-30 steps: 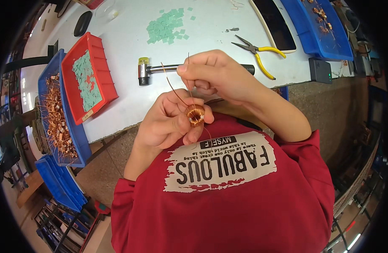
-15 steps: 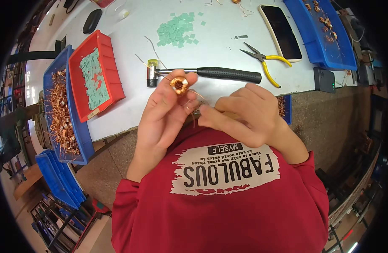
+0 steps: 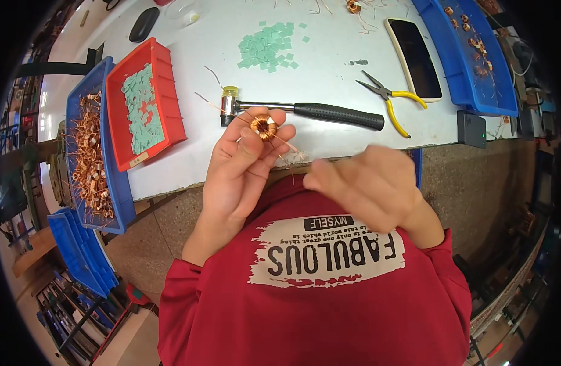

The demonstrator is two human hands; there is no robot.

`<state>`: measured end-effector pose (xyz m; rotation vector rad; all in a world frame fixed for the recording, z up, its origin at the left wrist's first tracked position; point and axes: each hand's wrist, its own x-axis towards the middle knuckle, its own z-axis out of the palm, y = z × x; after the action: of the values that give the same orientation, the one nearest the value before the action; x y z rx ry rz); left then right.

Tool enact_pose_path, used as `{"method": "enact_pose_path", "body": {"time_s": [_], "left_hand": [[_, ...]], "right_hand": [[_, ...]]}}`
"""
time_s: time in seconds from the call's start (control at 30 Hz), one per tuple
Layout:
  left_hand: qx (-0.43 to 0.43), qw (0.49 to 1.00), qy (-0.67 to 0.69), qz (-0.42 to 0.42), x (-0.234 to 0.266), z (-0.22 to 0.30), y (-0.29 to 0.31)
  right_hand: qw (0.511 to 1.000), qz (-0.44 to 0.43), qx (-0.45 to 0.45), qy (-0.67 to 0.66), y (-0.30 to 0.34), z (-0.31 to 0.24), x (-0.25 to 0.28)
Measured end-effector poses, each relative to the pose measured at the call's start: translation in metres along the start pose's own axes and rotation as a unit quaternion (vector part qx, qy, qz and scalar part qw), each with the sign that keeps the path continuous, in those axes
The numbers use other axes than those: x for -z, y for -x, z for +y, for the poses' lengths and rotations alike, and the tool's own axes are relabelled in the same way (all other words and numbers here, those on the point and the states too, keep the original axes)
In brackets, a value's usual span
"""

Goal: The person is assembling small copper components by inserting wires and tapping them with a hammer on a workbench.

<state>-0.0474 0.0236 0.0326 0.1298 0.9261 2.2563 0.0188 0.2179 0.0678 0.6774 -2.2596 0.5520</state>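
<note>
Pinched between the thumb and fingers of my left hand (image 3: 237,161) is a copper-wound toroid coil (image 3: 264,127). Its long wire ends stick out to the upper left and toward the lower right. My right hand (image 3: 369,183) is to the right of the coil, apart from its wires, with the fingers curled and smeared by motion. Whether anything is in those fingers does not show. Just beyond the left hand lies a hammer (image 3: 338,116) with a black grip and a yellow-tipped head. Yellow-handled pliers (image 3: 393,97) rest open to its right.
Left stand a red bin (image 3: 167,91) of green squares and a blue bin (image 3: 125,201) full of coils. Loose green squares (image 3: 265,47) lie at the back. A phone (image 3: 414,61), a small black box (image 3: 471,129) and another blue bin (image 3: 463,73) are at right.
My right hand has pulled away from the coil's wire ends, moving right. The coil stays in my left hand, turned slightly. The whole view has shifted a little.
</note>
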Motion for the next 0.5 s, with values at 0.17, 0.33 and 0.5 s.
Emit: {"method": "enact_pose_path", "body": {"time_s": [0.17,0.33,0.5], "left_hand": [[-0.007,0.999,0.036,0.030,-0.007,-0.003,-0.001],[-0.012,0.998,0.065,-0.009,-0.009,-0.004,0.001],[-0.023,0.993,0.114,-0.003,-0.016,-0.002,-0.005]], "right_hand": [[0.997,0.014,0.079,-0.007,0.004,-0.008,-0.010],[0.992,0.006,0.123,0.030,0.014,-0.005,-0.010],[0.982,0.004,0.163,0.094,0.019,-0.001,-0.018]]}}
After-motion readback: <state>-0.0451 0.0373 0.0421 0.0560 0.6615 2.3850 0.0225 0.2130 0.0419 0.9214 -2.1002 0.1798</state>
